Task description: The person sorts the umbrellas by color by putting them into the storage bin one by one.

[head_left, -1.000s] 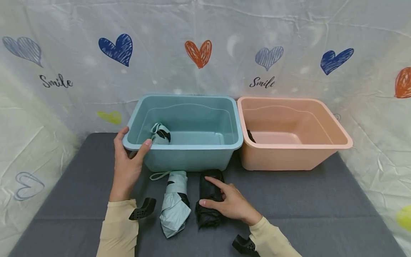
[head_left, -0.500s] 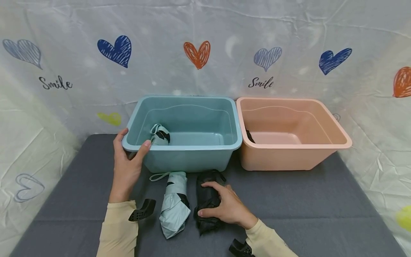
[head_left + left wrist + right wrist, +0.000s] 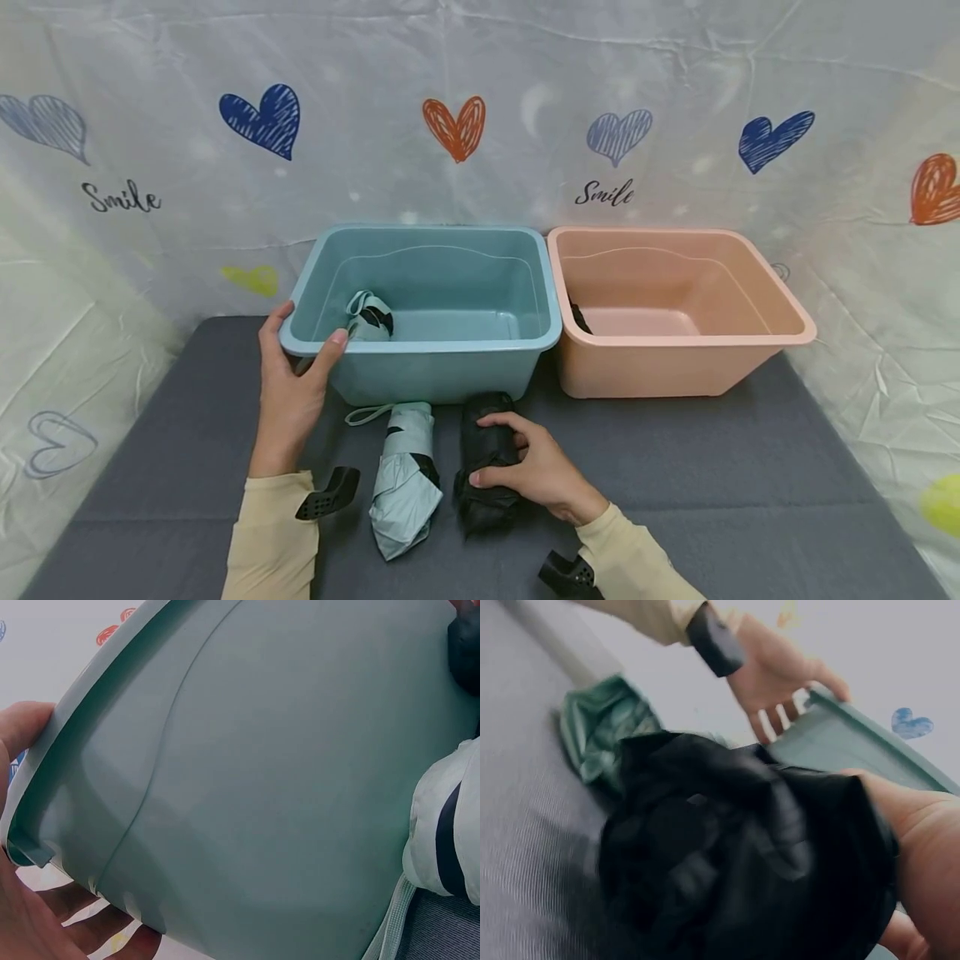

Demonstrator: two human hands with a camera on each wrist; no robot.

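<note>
My left hand (image 3: 291, 404) grips the front left corner of the light blue plastic bin (image 3: 442, 375), with the thumb over the rim and the fingers under it. A folded black umbrella (image 3: 486, 446) lies in front of this bin. My right hand (image 3: 543, 467) holds it from the right side, thumb and fingers spread along its length. In the right wrist view, the umbrella's dark fabric (image 3: 705, 847) fills the middle. To its left lies a folded pale blue umbrella (image 3: 405, 500) with black patches and a wrist loop. Another pale blue umbrella (image 3: 370, 321) stands inside the blue bin's left end.
Right beside the blue bin is a pink bin (image 3: 660, 367), a dark object (image 3: 579, 319) partly showing at its left inner wall. Both stand on a grey cloth-covered table (image 3: 712, 500). Behind hangs a white curtain (image 3: 525, 67) printed with hearts.
The black umbrella turned a little under my right hand, its wrist strap showing briefly at the top. My left hand stays on the bin's corner. The head view shifted slightly.
</note>
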